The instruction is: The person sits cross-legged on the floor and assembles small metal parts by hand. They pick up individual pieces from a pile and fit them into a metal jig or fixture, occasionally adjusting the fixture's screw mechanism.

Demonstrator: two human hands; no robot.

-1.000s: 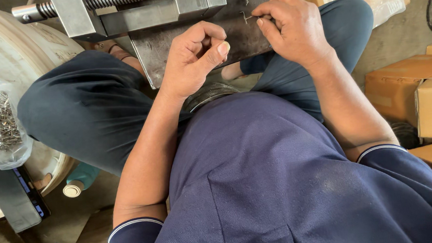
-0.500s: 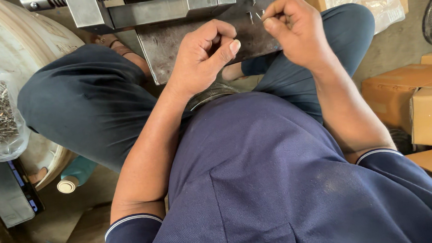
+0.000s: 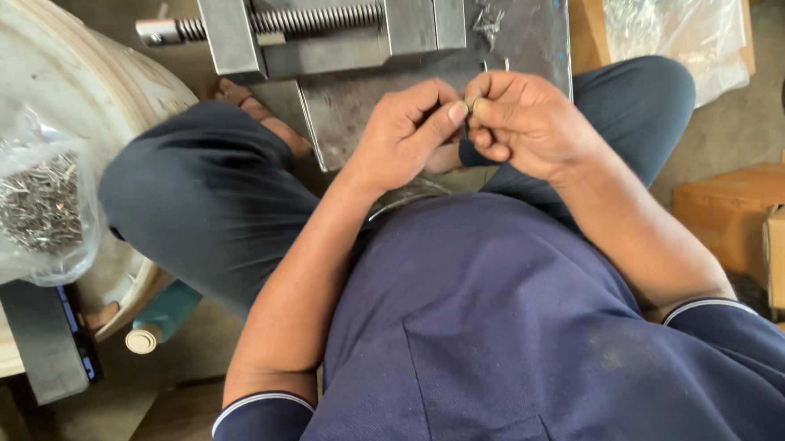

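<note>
I see both hands now together at the near edge of the steel plate (image 3: 525,26), fingertips meeting. Half a second ago they were apart: left hand (image 3: 410,130) was a loose fist lower down, right hand (image 3: 530,119) was up near the plate's top. The right has since dropped and closed in. A small metal piece (image 3: 473,102) sits pinched where the thumbs meet; right grip narrow, clamped on it. Left grip also narrow, thumb pressed against the same spot, but I cannot tell if it truly holds the piece or only touches it.

The view has tipped up, so more of the vise (image 3: 328,22) with its threaded screw shows than before. A few loose metal pins (image 3: 489,18) lie on the plate above the hands. A clear bag of pins (image 3: 34,208) rests on the white drum (image 3: 63,86) at left. Another plastic bag (image 3: 668,9) is at top right, and cardboard boxes (image 3: 768,219) stand at right. A teal bottle (image 3: 160,318) lies on the floor by the left knee.
</note>
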